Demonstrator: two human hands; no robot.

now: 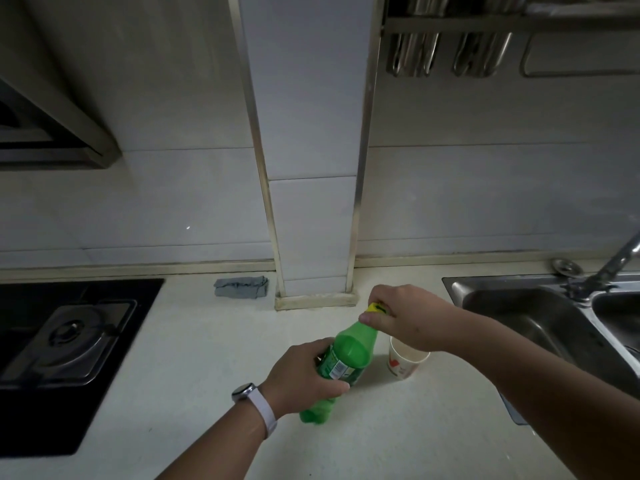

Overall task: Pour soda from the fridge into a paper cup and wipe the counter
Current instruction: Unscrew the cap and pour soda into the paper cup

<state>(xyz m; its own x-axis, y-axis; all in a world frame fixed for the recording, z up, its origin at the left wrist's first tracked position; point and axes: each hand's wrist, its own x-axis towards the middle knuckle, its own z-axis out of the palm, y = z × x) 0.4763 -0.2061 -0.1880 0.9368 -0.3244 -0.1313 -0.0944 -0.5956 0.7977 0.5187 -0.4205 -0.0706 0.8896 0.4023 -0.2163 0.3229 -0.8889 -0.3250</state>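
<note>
A green soda bottle (349, 351) stands on the white counter (194, 368), tilted a little toward the wall. My left hand (301, 375) wraps around its labelled middle. My right hand (405, 317) pinches the yellow cap (375, 308) at the bottle's top. A white paper cup (403, 365) with a red print stands upright just right of the bottle, partly hidden under my right wrist. A folded grey cloth (241, 287) lies at the back of the counter by the tiled pillar.
A black gas hob (62, 344) fills the left side. A steel sink (540, 317) with a tap (613, 261) lies to the right. A tiled pillar (311, 168) juts out from the back wall. A utensil rack (485, 46) hangs above the sink.
</note>
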